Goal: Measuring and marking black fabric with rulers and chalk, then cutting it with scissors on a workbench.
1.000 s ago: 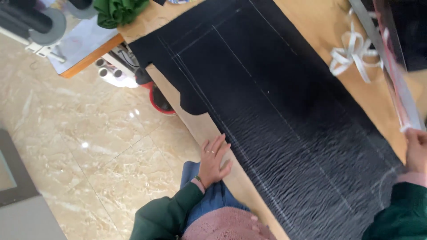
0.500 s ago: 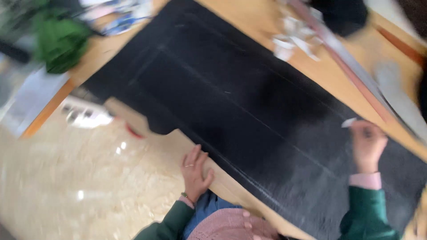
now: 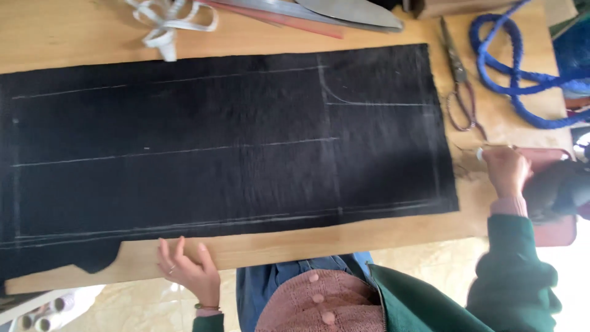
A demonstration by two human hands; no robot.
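A long black fabric (image 3: 233,141) with white chalk lines lies flat on the wooden table (image 3: 381,230). My left hand (image 3: 186,269) rests on the table's near edge just below the fabric, fingers spread and holding nothing. My right hand (image 3: 506,170) is on the bare wood just right of the fabric's right end, closed around a small white chalk piece (image 3: 480,154). A dark green sleeve covers that arm.
Scissors (image 3: 458,83) lie right of the fabric, with a blue cord (image 3: 516,71) beyond them. A white tape bundle (image 3: 165,26) and long rulers (image 3: 319,10) sit at the far edge. A red board (image 3: 556,230) with a dark object (image 3: 562,187) is beside my right hand.
The view has swung round so the fabric now lies across it. My right hand has moved off the fabric onto the bare wood at its right end. My left hand stays at the near edge.
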